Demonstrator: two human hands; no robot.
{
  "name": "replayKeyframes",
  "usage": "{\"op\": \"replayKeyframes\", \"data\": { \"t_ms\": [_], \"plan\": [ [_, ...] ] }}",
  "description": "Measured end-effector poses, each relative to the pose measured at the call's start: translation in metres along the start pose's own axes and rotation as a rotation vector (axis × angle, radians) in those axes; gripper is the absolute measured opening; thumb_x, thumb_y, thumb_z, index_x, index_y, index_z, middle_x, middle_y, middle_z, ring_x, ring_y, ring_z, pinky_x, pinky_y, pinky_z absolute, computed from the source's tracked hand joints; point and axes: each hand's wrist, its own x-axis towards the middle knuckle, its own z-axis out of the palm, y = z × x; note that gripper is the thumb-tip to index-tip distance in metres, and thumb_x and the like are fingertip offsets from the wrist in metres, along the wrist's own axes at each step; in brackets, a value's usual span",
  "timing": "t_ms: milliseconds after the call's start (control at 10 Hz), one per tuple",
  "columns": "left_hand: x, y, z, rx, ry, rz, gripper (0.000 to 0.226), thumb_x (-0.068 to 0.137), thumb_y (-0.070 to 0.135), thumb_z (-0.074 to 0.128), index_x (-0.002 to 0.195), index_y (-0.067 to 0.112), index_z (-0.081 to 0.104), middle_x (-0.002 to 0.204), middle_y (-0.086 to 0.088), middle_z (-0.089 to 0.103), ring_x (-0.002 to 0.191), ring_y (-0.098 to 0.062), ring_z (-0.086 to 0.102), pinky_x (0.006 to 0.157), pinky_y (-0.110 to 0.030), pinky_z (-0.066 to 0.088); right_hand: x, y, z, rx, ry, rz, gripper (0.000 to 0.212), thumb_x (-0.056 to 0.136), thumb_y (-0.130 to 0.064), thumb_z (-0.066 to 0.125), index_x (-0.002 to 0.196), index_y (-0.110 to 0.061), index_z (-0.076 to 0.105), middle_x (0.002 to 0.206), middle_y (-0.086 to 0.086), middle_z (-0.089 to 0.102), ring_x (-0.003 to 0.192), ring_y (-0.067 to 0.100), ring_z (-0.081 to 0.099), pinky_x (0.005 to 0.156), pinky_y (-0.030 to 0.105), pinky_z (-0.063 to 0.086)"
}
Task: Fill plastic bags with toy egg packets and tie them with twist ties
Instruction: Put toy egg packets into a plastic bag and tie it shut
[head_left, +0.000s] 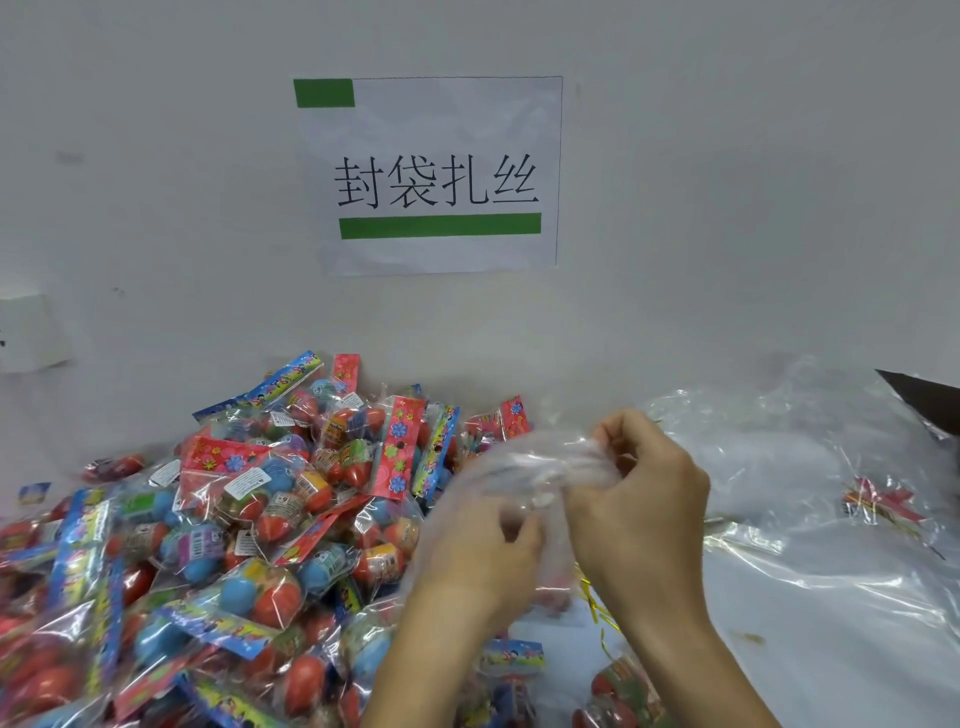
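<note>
both hands (566, 519) bunch crinkly clear bag (524, 467) — glossy.

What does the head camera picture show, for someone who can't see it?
Two hands, left and right, hold a clear bag above a pile of toy egg packets. A paper sign hangs on the wall.

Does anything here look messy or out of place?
Mostly it looks like ordinary work: both hands grip a clear bag beside a loose heap of egg packets. The one oddity is a small brownish smudge on the table at the right. Gold twist ties lie scattered under the hands.
</note>
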Motion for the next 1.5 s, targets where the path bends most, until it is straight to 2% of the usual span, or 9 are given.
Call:
{"op": "replayKeyframes", "data": {
  "t_ms": [100, 200, 500, 700, 800, 900, 1100, 1300, 1500],
  "plan": [
    [-0.006, -0.009, 0.002, 0.023, -0.042, 0.069, 0.022, 0.101, 0.040, 0.048, 0.107, 0.034, 0.069, 0.115, 0.019, 0.062, 0.101, -0.004, 0.057, 0.084, -0.015, 0.041, 0.003, 0.004, -0.004, -0.018, 0.055, 0.038, 0.036, 0.063, 0.016, 0.057, 0.065, -0.019, 0.048, 0.062, -0.004, 0.056, 0.058, 0.017, 0.052, 0.051, 0.031, 0.041],
    [-0.011, 0.006, -0.006, 0.112, -0.088, 0.284, 0.054, 0.099, 0.021, 0.051, 0.140, 0.055, 0.041, 0.111, 0.067, 0.024, 0.109, 0.032, 0.023, 0.088, 0.012, 0.009, 0.002, 0.005, -0.004, -0.004, 0.040, 0.047, 0.040, 0.068, 0.017, 0.061, 0.066, -0.020, 0.047, 0.063, -0.001, 0.056, 0.058, 0.011, 0.057, 0.050, 0.030, 0.045],
    [-0.004, 0.009, 0.004, 0.155, 0.033, 0.323, 0.030, 0.102, 0.022, 0.047, 0.126, 0.030, 0.064, 0.124, 0.015, 0.063, 0.105, -0.001, 0.057, 0.085, -0.005, 0.036, 0.008, 0.010, -0.009, -0.146, -0.255, 0.101, 0.032, 0.069, 0.009, 0.062, 0.068, -0.022, 0.055, 0.065, -0.006, 0.059, 0.056, 0.010, 0.050, 0.049, 0.020, 0.040],
    [-0.001, 0.002, -0.006, 0.064, 0.087, -0.016, 0.027, 0.098, 0.024, 0.056, 0.071, 0.023, 0.052, 0.065, 0.011, 0.063, 0.068, -0.002, 0.063, 0.062, -0.018, 0.051, 0.010, 0.009, -0.017, -0.234, -0.396, 0.109, 0.031, 0.071, 0.003, 0.067, 0.068, -0.027, 0.060, 0.068, -0.011, 0.062, 0.057, -0.005, 0.055, 0.045, 0.010, 0.039],
    [-0.002, 0.003, -0.005, 0.128, -0.025, 0.026, 0.016, 0.103, 0.029, 0.045, 0.102, 0.022, 0.060, 0.098, -0.001, 0.066, 0.093, -0.021, 0.064, 0.083, -0.028, 0.055, 0.012, 0.011, -0.017, -0.276, -0.326, 0.117, 0.028, 0.068, 0.002, 0.064, 0.075, -0.025, 0.063, 0.068, -0.011, 0.063, 0.056, 0.005, 0.055, 0.048, 0.017, 0.038],
    [-0.010, 0.010, 0.001, 0.179, -0.174, 0.123, 0.026, 0.106, 0.036, 0.036, 0.107, 0.024, 0.059, 0.080, 0.007, 0.056, 0.067, 0.001, 0.052, 0.062, -0.015, 0.042, 0.016, 0.018, -0.022, -0.360, -0.238, 0.190, 0.027, 0.070, -0.001, 0.062, 0.082, -0.024, 0.063, 0.079, -0.008, 0.064, 0.072, 0.019, 0.057, 0.060, 0.028, 0.037],
    [-0.027, 0.042, 0.015, 0.090, -0.264, 0.396, 0.034, 0.103, 0.029, 0.042, 0.136, 0.033, 0.048, 0.134, 0.008, 0.056, 0.124, -0.013, 0.052, 0.108, -0.033, 0.040, 0.019, 0.027, -0.038, -0.457, -0.177, 0.329, 0.012, 0.079, -0.011, 0.060, 0.082, -0.022, 0.058, 0.081, 0.002, 0.063, 0.075, 0.030, 0.058, 0.057, 0.031, 0.039],
    [-0.041, 0.060, -0.003, 0.013, -0.475, 0.440, 0.033, 0.097, 0.031, 0.052, 0.130, 0.028, 0.050, 0.128, 0.014, 0.058, 0.120, -0.005, 0.053, 0.104, -0.035, 0.044, 0.023, 0.031, -0.043, -0.496, -0.229, 0.388, 0.020, 0.077, -0.005, 0.058, 0.086, -0.023, 0.061, 0.090, 0.006, 0.065, 0.081, 0.032, 0.059, 0.059, 0.032, 0.040],
    [-0.036, 0.062, -0.009, -0.409, -0.302, 0.474, 0.031, 0.095, 0.005, 0.060, 0.121, 0.017, 0.070, 0.114, 0.006, 0.072, 0.106, -0.005, 0.069, 0.095, -0.027, 0.055, 0.032, 0.037, -0.053, -0.548, -0.234, 0.435, 0.010, 0.082, -0.015, 0.059, 0.082, -0.023, 0.054, 0.088, 0.006, 0.064, 0.075, 0.028, 0.053, 0.052, 0.027, 0.031]
  ]
}}
